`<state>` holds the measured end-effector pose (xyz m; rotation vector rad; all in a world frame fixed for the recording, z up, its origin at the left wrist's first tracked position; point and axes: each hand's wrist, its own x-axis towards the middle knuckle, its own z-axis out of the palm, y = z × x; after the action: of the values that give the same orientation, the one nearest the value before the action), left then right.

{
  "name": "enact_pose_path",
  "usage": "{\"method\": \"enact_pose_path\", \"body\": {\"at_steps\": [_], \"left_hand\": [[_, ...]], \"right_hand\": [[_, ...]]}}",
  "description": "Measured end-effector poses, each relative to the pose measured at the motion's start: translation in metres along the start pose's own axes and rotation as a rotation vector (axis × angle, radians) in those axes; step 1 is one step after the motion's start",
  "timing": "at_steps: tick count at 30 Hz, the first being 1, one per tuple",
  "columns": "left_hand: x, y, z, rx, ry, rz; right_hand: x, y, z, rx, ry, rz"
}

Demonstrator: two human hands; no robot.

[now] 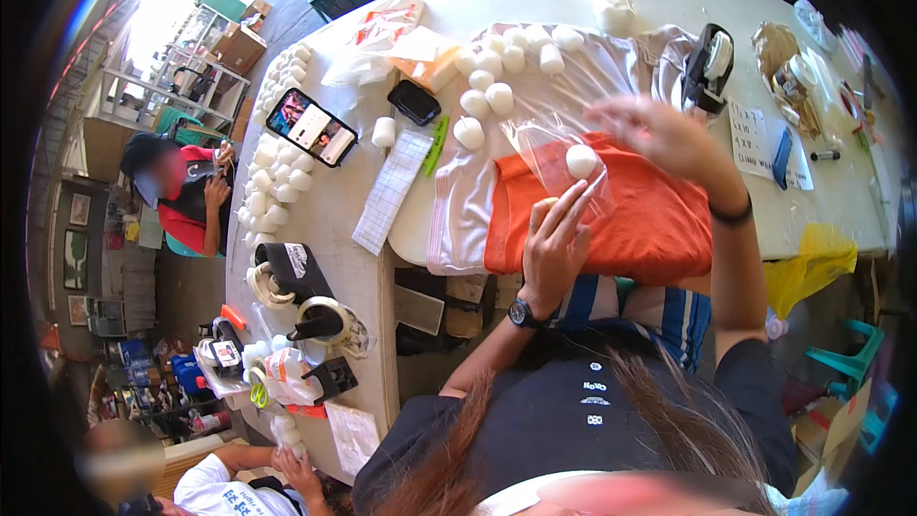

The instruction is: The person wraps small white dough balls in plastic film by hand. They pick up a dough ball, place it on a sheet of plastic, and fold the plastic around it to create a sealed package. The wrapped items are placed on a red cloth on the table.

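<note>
The rounded white piece (581,161) sits at clear film (541,145) over orange cloth (650,220), just beyond the left hand's (554,253) extended fingers. Right hand (654,137): blurred, farther right; grip indeterminate.

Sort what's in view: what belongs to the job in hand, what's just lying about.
Probably in the job:
- white candle-like piece
- clear film, touched by the left hand
- orange cloth beneath
- loose white pieces beyond it

Seemingly just lying about:
- smartphone on the table
- yellow plastic bag at the right edge
</note>
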<state>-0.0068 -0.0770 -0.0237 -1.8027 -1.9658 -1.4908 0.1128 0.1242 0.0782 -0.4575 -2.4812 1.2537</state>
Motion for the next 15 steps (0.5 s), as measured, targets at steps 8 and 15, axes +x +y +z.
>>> {"method": "enact_pose_path", "body": {"at_steps": [8,15], "left_hand": [[-0.005,-0.002,0.000,0.042,-0.054,0.035],[-0.006,0.001,0.000,0.052,-0.055,0.034]], "right_hand": [[0.166,0.123,0.018,-0.623,0.385,0.280],[0.142,0.075,-0.004,-0.573,0.481,0.236]]}}
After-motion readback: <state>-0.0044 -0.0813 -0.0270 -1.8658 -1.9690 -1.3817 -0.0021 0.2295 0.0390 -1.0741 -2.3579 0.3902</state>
